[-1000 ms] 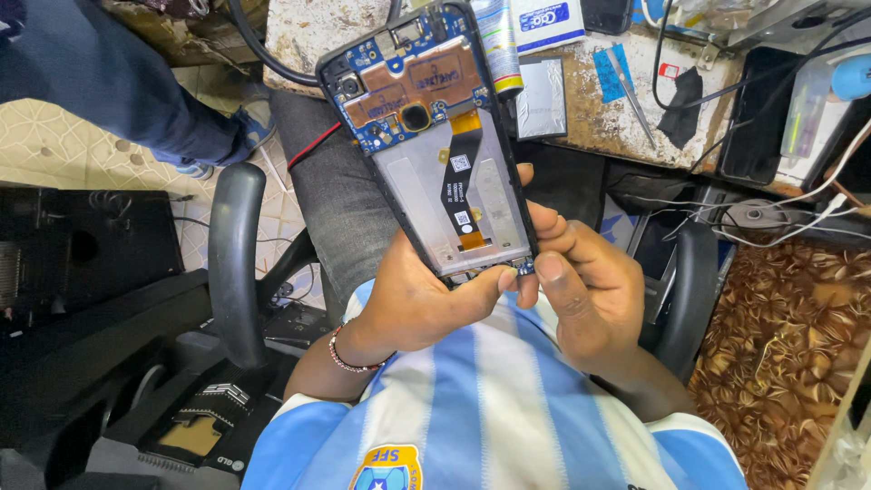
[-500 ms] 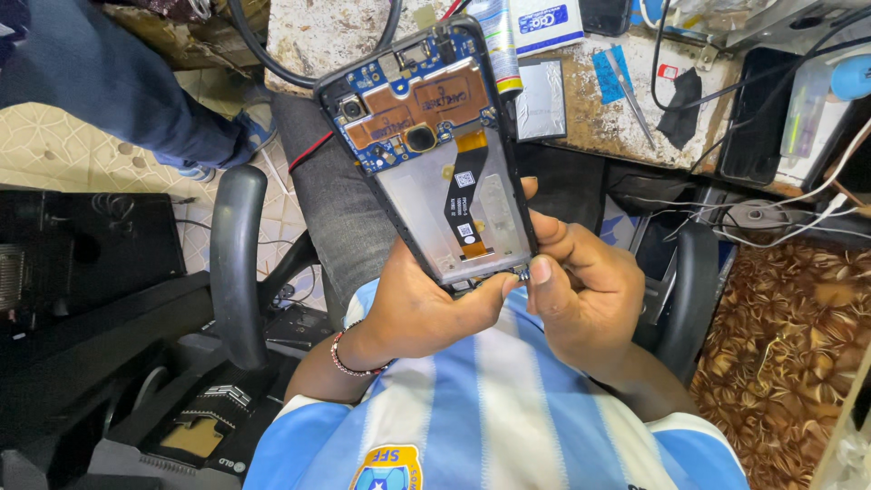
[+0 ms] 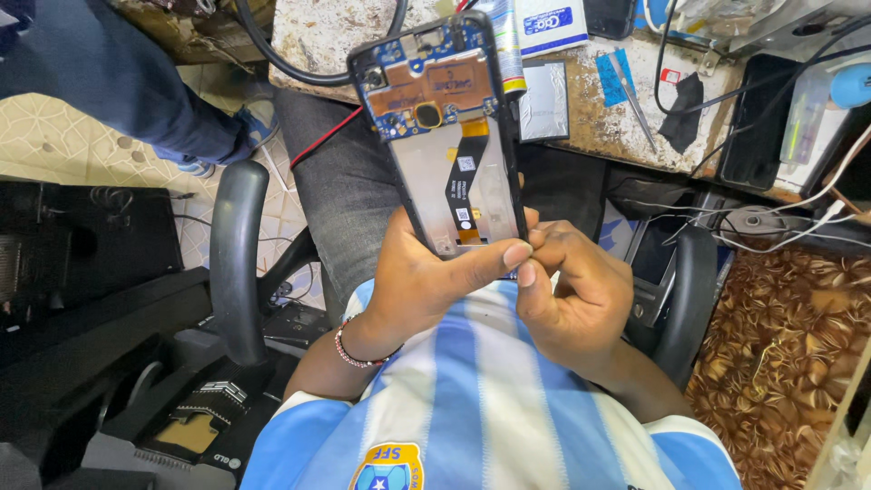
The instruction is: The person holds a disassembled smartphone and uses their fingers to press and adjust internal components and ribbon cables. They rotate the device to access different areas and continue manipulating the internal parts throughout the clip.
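Opened phone (image 3: 445,136) held upright above the lap, back cover off, circuit board and orange ribbon cable exposed. The left hand (image 3: 426,281) is closed around the phone's lower end, thumb lying across its bottom edge. The right hand (image 3: 572,290) is curled, its fingertips (image 3: 528,272) pinched together at the phone's lower right corner, touching the left thumb. Behind the phone stands the desk (image 3: 599,127), bearing tweezers (image 3: 632,86) and a black cable (image 3: 318,54).
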